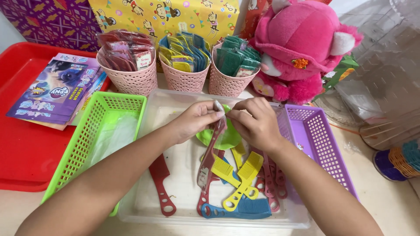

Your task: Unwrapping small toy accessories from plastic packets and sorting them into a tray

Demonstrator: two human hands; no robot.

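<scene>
My left hand (194,119) and my right hand (258,122) meet over a clear plastic tray (148,201). Together they pinch the top of a clear sleeve with a dark red comb (213,148) inside it, which hangs down slanting toward the tray. Under the hands lies a green piece (223,140). Loose combs lie in the tray: yellow ones (245,175), a blue one (240,209), pink ones (269,183) and a red one (161,183) apart at the left.
A green basket (87,135) stands left of the tray, a purple basket (319,144) right. Three pink cups (183,76) of packed combs stand behind. A red tray (22,144) with booklets is far left, a pink plush toy (302,48) back right.
</scene>
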